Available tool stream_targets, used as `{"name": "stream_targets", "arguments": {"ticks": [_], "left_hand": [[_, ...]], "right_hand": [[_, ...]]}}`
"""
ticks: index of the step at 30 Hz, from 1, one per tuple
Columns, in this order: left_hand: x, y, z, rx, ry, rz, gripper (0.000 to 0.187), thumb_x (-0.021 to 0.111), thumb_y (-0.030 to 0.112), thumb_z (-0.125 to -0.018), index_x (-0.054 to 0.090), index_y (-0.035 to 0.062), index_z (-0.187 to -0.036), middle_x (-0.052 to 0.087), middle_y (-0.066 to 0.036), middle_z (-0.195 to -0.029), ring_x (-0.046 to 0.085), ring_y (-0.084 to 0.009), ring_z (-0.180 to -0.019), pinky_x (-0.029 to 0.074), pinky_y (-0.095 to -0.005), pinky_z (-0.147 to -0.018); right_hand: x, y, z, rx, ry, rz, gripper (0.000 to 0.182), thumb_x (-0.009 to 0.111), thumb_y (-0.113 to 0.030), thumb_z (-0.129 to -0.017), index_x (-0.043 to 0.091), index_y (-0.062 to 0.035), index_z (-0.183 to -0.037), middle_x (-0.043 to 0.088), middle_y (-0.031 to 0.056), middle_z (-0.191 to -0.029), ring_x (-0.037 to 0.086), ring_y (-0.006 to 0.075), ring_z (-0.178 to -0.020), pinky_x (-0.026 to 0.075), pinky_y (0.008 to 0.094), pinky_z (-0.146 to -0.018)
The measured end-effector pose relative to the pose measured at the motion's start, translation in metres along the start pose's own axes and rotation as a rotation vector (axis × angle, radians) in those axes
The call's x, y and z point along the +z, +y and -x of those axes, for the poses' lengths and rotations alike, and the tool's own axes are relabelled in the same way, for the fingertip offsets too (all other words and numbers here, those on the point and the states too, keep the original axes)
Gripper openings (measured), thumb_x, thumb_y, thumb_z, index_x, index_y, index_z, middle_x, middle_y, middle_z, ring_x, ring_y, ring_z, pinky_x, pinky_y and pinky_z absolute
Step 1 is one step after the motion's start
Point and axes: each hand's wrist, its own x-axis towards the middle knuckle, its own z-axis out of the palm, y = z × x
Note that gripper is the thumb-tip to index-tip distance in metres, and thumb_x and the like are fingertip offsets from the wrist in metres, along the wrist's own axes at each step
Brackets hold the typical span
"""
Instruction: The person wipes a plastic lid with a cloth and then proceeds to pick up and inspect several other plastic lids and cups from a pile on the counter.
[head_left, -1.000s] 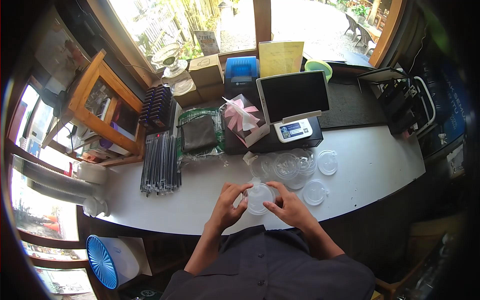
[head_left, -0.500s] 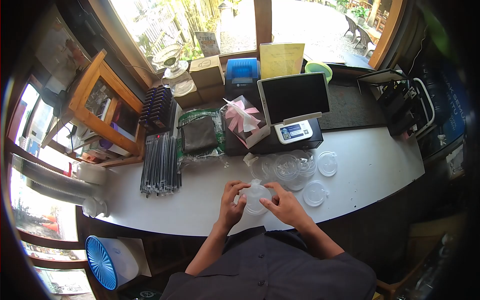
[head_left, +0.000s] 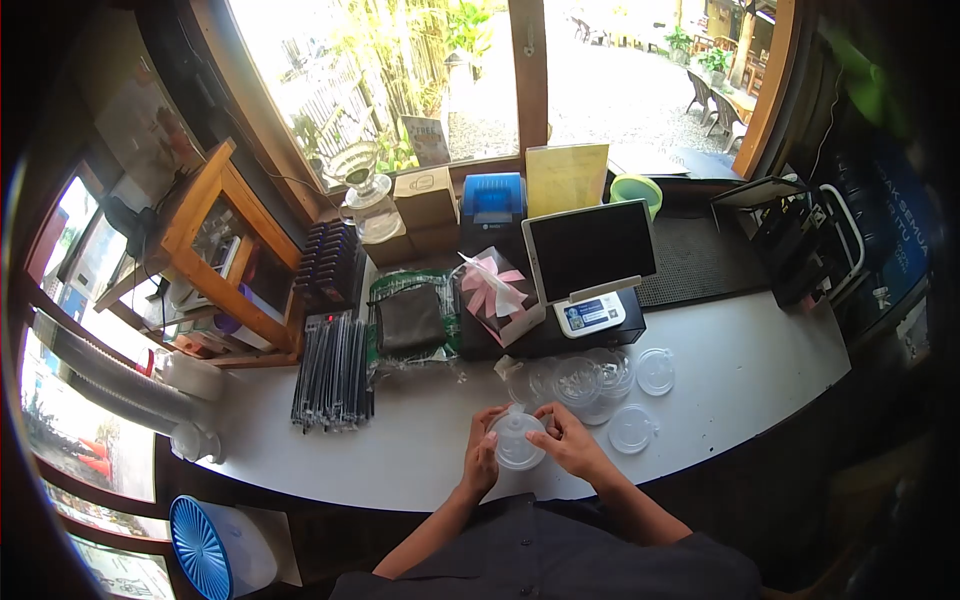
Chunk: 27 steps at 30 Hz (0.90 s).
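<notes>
A round clear plastic lid with a small tab at its top is held between my two hands above the front part of the white counter. My left hand grips its left rim, fingers behind and thumb on the near face. On the opposite rim, my right hand pinches it with the thumb on top. Just beyond my hands lies an overlapping pile of similar clear lids. Two more lie singly to the right, an upper lid and a lower lid.
Wrapped black straws lie left of my hands, near a dark folded cloth-like item. Behind the lids stand a tablet, a pink-ribboned box and a blue-topped device. Stacked clear cups or lids extend at far left.
The camera has tilted up, so the counter sits lower in view. My fingers have closed more tightly around the lid's rim. The loose lids keep their places on the counter.
</notes>
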Motion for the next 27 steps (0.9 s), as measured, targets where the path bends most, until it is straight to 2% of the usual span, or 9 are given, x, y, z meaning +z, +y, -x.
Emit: {"name": "stream_targets", "arguments": {"ticks": [1, 4, 5, 7, 12, 13, 15, 19, 27], "left_hand": [[0.002, 0.002, 0.001, -0.001, 0.002, 0.002, 0.052, 0.040, 0.030, -0.100, 0.041, -0.0013, -0.141, 0.048, -0.024, -0.147, 0.047, -0.0319, -0.137, 0.034, -0.0412, -0.116], [0.000, -0.001, 0.002, -0.009, -0.035, -0.034, 0.067, 0.038, 0.042, -0.101, 0.038, -0.0048, -0.148, 0.052, -0.024, -0.144, 0.051, -0.0305, -0.134, 0.037, -0.0389, -0.113], [-0.002, -0.002, 0.002, -0.016, -0.046, -0.040, 0.068, 0.038, 0.044, -0.101, 0.040, -0.0053, -0.147, 0.054, -0.023, -0.142, 0.053, -0.0301, -0.133, 0.038, -0.0384, -0.112], [0.003, 0.003, 0.000, -0.013, 0.001, -0.081, 0.076, 0.037, 0.056, -0.099, 0.047, -0.0053, -0.143, 0.059, -0.021, -0.134, 0.058, -0.0287, -0.125, 0.044, -0.0377, -0.107], [-0.002, -0.015, 0.003, -0.003, 0.014, -0.033, 0.078, 0.039, 0.058, -0.099, 0.045, -0.0064, -0.143, 0.058, -0.021, -0.137, 0.057, -0.0281, -0.128, 0.043, -0.0373, -0.108], [-0.003, -0.019, 0.004, -0.008, 0.001, -0.016, 0.081, 0.040, 0.061, -0.099, 0.045, -0.0064, -0.143, 0.058, -0.021, -0.137, 0.057, -0.0280, -0.128, 0.043, -0.0373, -0.108], [-0.001, -0.011, 0.001, -0.018, -0.018, -0.016, 0.091, 0.042, 0.072, -0.096, 0.046, -0.0058, -0.143, 0.058, -0.020, -0.137, 0.057, -0.0278, -0.127, 0.043, -0.0376, -0.107], [-0.008, -0.026, 0.001, -0.021, -0.004, -0.049, 0.096, 0.042, 0.076, -0.093, 0.047, -0.0053, -0.143, 0.059, -0.019, -0.135, 0.059, -0.0287, -0.124, 0.045, -0.0396, -0.105], [-0.007, -0.048, 0.001, 0.003, 0.021, 0.046, 0.095, 0.041, 0.077, -0.093, 0.048, -0.0045, -0.141, 0.060, -0.018, -0.133, 0.061, -0.0281, -0.122, 0.047, -0.0397, -0.104]], "right_hand": [[0.001, 0.007, -0.003, 0.009, -0.024, -0.068, 0.041, 0.073, -0.029, -0.093, 0.057, -0.0035, -0.121, 0.057, 0.0011, -0.098, 0.052, 0.0091, -0.089, 0.044, 0.0279, -0.075], [0.017, 0.024, -0.007, 0.014, 0.012, -0.459, 0.033, 0.068, -0.020, -0.096, 0.054, -0.0043, -0.122, 0.056, 0.0041, -0.112, 0.051, 0.0129, -0.108, 0.039, 0.0280, -0.100], [0.020, 0.028, -0.008, -0.008, -0.052, -0.533, 0.032, 0.061, -0.019, -0.097, 0.055, -0.0045, -0.124, 0.055, 0.0070, -0.124, 0.049, 0.0158, -0.122, 0.034, 0.0300, -0.109], [0.027, 0.023, -0.007, -0.064, -0.027, -0.521, 0.034, 0.058, -0.020, -0.097, 0.055, -0.0040, -0.127, 0.056, 0.0069, -0.125, 0.050, 0.0161, -0.121, 0.035, 0.0299, -0.108], [0.041, 0.040, -0.011, -0.262, 0.098, -0.443, 0.046, 0.054, -0.020, -0.097, 0.052, -0.0010, -0.138, 0.056, 0.0099, -0.133, 0.052, 0.0196, -0.127, 0.037, 0.0323, -0.110], [0.045, 0.048, -0.015, -0.296, 0.149, -0.442, 0.054, 0.054, -0.029, -0.096, 0.051, 0.0004, -0.142, 0.058, 0.0121, -0.136, 0.053, 0.0211, -0.129, 0.038, 0.0334, -0.110], [0.042, 0.057, -0.018, -0.337, 0.080, -0.466, 0.058, 0.055, -0.035, -0.097, 0.051, 0.0009, -0.142, 0.059, 0.0135, -0.134, 0.055, 0.0225, -0.127, 0.040, 0.0343, -0.109], [0.041, 0.064, -0.020, -0.355, 0.034, -0.472, 0.066, 0.053, -0.046, -0.096, 0.052, 0.0022, -0.142, 0.062, 0.0154, -0.132, 0.058, 0.0240, -0.123, 0.042, 0.0354, -0.108], [0.043, 0.064, -0.019, -0.394, 0.090, -0.410, 0.068, 0.049, -0.052, -0.098, 0.054, 0.0030, -0.138, 0.063, 0.0156, -0.128, 0.059, 0.0239, -0.121, 0.043, 0.0350, -0.105]]}}
